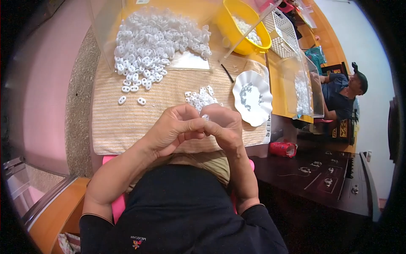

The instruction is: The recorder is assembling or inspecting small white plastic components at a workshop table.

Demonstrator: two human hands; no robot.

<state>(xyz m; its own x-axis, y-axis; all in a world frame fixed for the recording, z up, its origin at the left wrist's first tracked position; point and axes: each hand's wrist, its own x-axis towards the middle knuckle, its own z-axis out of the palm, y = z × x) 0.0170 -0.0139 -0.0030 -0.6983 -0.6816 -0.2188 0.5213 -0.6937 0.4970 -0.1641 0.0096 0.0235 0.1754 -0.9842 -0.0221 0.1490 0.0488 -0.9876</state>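
- A small white plastic piece (pixel 205 117), rounded and glossy, sits pinched between both hands above the striped woven mat (pixel 127 122) on the worktop; its long axis cannot be told.
- The left hand (pixel 175 127) and right hand (pixel 224 125) meet fingertip to fingertip, fingers narrowed on the piece, wrists bent inward.
- A heap of oval white pieces (pixel 148 42) lies beyond, a scalloped white dish (pixel 253 99) to the right.

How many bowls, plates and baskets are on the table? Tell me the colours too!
Yellow bowl: 1
White scalloped plate: 1
White basket: 1
Total: 3
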